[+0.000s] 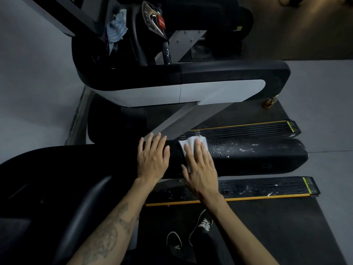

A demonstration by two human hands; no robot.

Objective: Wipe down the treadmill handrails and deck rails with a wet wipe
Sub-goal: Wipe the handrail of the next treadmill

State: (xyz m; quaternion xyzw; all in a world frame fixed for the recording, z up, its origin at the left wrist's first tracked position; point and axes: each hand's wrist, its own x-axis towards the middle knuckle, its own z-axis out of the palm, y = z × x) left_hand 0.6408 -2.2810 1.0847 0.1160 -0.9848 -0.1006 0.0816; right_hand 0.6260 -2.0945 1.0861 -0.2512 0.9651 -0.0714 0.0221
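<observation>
The near handrail (248,157) runs left to right across the view, and both hands rest on top of it. The right hand (200,165) lies flat with straight fingers, pressing the white wet wipe (193,141) down on the rail; the wipe's edge shows beyond the fingertips, the rest sits hidden beneath the palm. The left hand (152,155) lies flat just beside it, fingers straight, holding nothing. Pale specks and streaks mark the rail to the right of the wipe, so I judge the coming stroke goes rightward along the rail's long axis, and the right hand is the nearer one. The 2 deck rails (257,188) show similar speckling. The far handrail (229,73) lies well apart, and its underside cannot be made out in the dim light
</observation>
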